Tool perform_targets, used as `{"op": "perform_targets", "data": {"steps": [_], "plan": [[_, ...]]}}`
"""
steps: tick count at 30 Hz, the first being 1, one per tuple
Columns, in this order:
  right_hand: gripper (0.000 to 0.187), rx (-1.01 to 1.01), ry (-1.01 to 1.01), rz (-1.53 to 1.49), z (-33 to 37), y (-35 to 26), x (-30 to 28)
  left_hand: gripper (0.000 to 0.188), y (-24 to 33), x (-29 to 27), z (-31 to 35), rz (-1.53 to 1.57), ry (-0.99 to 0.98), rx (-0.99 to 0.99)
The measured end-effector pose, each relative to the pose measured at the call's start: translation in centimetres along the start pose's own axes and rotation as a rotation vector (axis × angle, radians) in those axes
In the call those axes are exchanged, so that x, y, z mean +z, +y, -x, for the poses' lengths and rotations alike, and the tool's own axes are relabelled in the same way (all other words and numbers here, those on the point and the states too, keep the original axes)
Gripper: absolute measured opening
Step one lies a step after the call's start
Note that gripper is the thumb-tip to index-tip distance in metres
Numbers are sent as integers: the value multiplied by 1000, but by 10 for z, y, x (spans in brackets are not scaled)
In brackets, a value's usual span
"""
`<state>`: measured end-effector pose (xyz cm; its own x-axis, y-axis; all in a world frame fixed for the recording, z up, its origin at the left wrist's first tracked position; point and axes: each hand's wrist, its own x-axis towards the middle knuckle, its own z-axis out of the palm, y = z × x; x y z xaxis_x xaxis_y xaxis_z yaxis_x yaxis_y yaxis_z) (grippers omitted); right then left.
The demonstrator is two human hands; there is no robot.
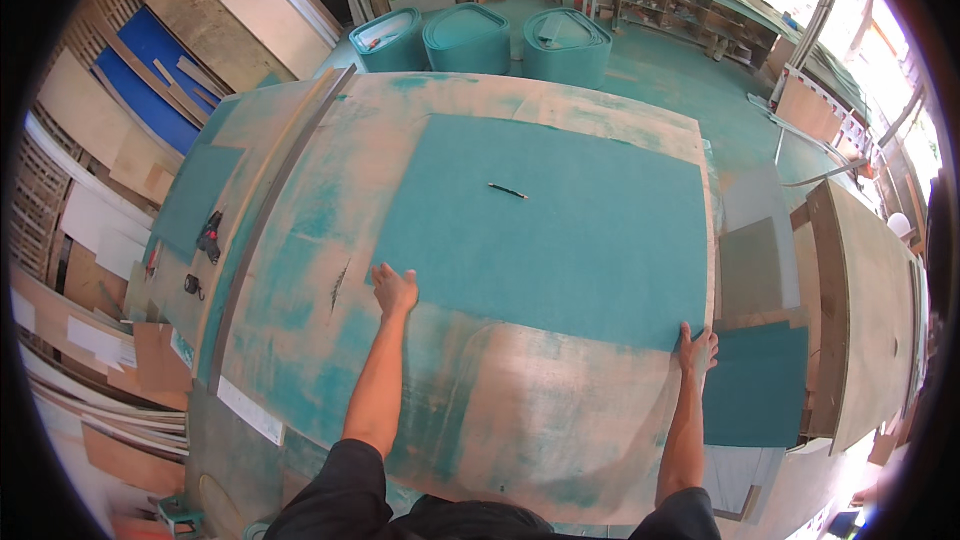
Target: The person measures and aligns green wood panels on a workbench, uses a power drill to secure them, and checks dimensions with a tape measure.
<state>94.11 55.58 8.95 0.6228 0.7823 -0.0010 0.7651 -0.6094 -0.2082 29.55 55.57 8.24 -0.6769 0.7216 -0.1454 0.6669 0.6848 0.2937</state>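
Observation:
A large flat teal sheet (pixel 560 250) lies on a big worktable (pixel 540 390) whose pale top is smeared with teal. At the sheet's near left corner, my left hand (pixel 395 290) touches the edge with its fingers apart. My right hand (pixel 698 348) is at the near right corner, thumb on the sheet's side and fingers curled over the edge by the table's rim. Part of those fingers is hidden. A dark pencil-like stick (pixel 508 191) rests on the sheet, away from both hands.
A long dark straight bar (pixel 285 200) runs along the table's left part. Beyond it lie a drill-like tool (pixel 209 237), a tape measure (pixel 194 286) and a smaller teal sheet (pixel 198 195). Teal tubs (pixel 467 43) stand past the far edge. Boards (pixel 870 310) lean at right.

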Motion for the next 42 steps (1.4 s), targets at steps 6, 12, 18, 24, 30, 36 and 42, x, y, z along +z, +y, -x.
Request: {"op": "perform_targets", "data": {"steps": [6,12,18,24,30,36,42], "plan": [[70,-14,-55,-45,6,8,-1,96,9,-5,2,-34,-11,-168],[67,36,-110,-165,-7,0,-17,106,-11,-24,7,22,-4,-167],[67,16,-181,-328,-13,55,-3,103,-47,-34,64,123,-17,-117],[65,-101,-219,-348,11,146,-12,95,-106,-37,184,159,6,-105],[67,-128,-195,-375,112,277,-6,86,-183,-59,303,227,-44,-131],[68,-108,-96,-389,243,387,-1,77,-295,-47,380,224,21,-5],[73,118,-53,-358,402,448,-15,72,-371,-34,410,60,107,124]]}}
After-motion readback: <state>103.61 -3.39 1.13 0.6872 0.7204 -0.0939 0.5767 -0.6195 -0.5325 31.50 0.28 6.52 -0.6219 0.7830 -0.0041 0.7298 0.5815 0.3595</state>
